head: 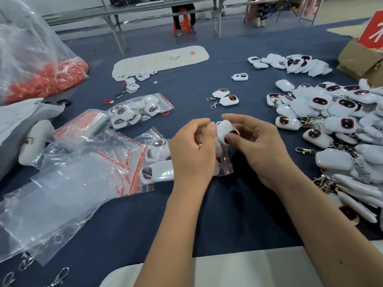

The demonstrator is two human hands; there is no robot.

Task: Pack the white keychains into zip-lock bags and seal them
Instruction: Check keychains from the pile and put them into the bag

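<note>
Both hands meet over the blue worktop (238, 214), just in front of the person. The left hand (192, 150) is curled and pinches the top of a small zip-lock bag (224, 162), so the mouth stays open and the bag hangs down to the cloth. The right hand (257, 146) pinches one white keychain (224, 130) with thumb and fingers, right at the bag's mouth. I think it is about to go in. Both wrists bend inward, so the fingers face each other.

Left of the bag lies a heap of empty bags (87, 166) with red strips, close by for the next turn. Right of the bag sits a big pile of loose keychains (339, 125), near the picking hand. Behind the bag, a filled bag (138, 110) lies flat. Further back and left of the bag is a big clear sack of red rings (43, 77).
</note>
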